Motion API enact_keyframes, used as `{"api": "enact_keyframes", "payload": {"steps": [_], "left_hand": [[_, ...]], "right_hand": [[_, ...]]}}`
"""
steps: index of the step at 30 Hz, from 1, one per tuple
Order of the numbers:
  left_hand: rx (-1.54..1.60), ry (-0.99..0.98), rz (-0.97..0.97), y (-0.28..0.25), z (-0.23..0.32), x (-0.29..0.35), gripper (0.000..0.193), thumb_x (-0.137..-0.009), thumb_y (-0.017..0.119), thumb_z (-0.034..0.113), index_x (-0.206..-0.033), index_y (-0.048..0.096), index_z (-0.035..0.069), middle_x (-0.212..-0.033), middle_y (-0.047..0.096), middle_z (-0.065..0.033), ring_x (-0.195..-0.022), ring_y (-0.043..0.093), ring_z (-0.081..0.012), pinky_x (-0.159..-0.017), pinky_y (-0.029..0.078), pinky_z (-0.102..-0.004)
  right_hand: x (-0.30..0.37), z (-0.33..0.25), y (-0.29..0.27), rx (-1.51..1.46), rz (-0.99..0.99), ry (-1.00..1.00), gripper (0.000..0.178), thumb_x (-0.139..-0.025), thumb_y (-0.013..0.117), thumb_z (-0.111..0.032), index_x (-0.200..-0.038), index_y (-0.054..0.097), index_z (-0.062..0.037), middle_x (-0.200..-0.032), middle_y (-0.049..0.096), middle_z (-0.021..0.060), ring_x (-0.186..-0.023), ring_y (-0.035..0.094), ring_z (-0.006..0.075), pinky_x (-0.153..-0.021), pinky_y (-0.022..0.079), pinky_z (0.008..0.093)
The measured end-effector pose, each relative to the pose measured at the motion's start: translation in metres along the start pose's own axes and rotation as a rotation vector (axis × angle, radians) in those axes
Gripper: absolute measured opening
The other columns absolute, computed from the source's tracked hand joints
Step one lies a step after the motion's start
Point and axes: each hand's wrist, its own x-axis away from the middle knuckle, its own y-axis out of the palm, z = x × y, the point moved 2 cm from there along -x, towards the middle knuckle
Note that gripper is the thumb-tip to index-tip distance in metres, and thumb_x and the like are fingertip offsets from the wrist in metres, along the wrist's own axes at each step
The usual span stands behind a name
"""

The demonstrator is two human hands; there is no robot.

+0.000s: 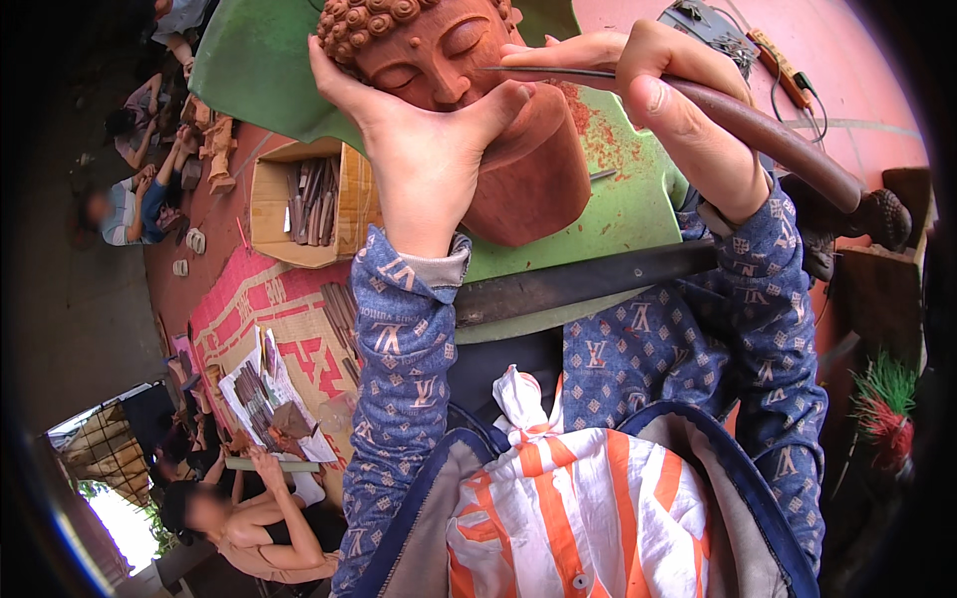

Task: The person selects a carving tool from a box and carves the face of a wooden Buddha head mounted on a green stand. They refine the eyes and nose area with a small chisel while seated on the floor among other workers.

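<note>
A reddish-brown carved Buddha head with curled hair and lowered eyelids lies tilted at the top of the view. My left hand grips it round the cheek and jaw, thumb across the chin. Its thick neck block points toward me. In my right hand is a carving chisel with a long brown handle; its thin metal blade reaches the face beside the nose. Several fingers of that hand wrap the handle, with one stretched toward the face. Under the head spreads a green plastic surface, dusted with reddish shavings.
A dark bar crosses in front of my lap. At left stand a cardboard box of tools and a patterned mat with more tools. A power strip lies upper right, a red-green brush at right. Other people sit along the left.
</note>
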Motion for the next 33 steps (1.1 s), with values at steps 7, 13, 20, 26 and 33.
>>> {"api": "enact_keyframes", "payload": {"steps": [7, 13, 20, 26, 33], "left_hand": [[0.003, -0.045, 0.016, 0.000, -0.002, 0.002, 0.112, -0.065, 0.084, 0.003, -0.142, 0.003, -0.004, -0.134, 0.037, -0.0212, -0.124, 0.042, -0.0261, -0.106, 0.036, -0.0358], [0.069, -0.027, -0.009, 0.000, -0.002, 0.005, 0.104, -0.066, 0.085, 0.004, -0.138, 0.010, -0.005, -0.130, 0.040, -0.0201, -0.118, 0.048, -0.0251, -0.100, 0.044, -0.0338], [0.091, -0.028, -0.022, 0.002, -0.004, 0.001, 0.095, -0.068, 0.084, 0.004, -0.132, 0.014, -0.006, -0.127, 0.043, -0.0198, -0.114, 0.053, -0.0240, -0.096, 0.048, -0.0337], [0.221, -0.076, 0.085, 0.005, -0.001, 0.003, 0.108, -0.064, 0.080, 0.000, -0.143, 0.007, -0.001, -0.134, 0.037, -0.0225, -0.124, 0.043, -0.0301, -0.104, 0.039, -0.0382], [0.163, -0.070, -0.059, 0.002, -0.002, 0.001, 0.093, -0.068, 0.084, 0.005, -0.130, 0.015, -0.005, -0.125, 0.045, -0.0200, -0.111, 0.056, -0.0239, -0.096, 0.048, -0.0335]], "right_hand": [[-0.004, 0.003, -0.014, -0.210, 0.040, 0.181, 0.028, -0.093, 0.058, -0.028, -0.089, 0.053, -0.0013, -0.119, 0.059, 0.0292, -0.115, 0.056, 0.0323, -0.102, 0.038, 0.0418], [-0.018, 0.015, -0.022, -0.478, -0.081, 0.149, 0.024, -0.094, 0.057, -0.025, -0.087, 0.048, -0.0043, -0.122, 0.055, 0.0305, -0.123, 0.050, 0.0382, -0.106, 0.038, 0.0490], [-0.024, 0.035, -0.036, -0.574, -0.163, 0.134, 0.019, -0.096, 0.055, -0.021, -0.085, 0.049, -0.0053, -0.120, 0.057, 0.0285, -0.123, 0.050, 0.0376, -0.103, 0.041, 0.0503], [-0.027, 0.029, -0.038, -0.534, -0.175, 0.166, 0.020, -0.095, 0.056, -0.021, -0.085, 0.049, -0.0050, -0.120, 0.058, 0.0285, -0.124, 0.050, 0.0383, -0.103, 0.041, 0.0506], [-0.029, 0.032, -0.034, -0.541, -0.169, 0.181, 0.019, -0.094, 0.057, -0.021, -0.085, 0.049, -0.0055, -0.120, 0.057, 0.0291, -0.122, 0.051, 0.0385, -0.104, 0.041, 0.0508]]}}
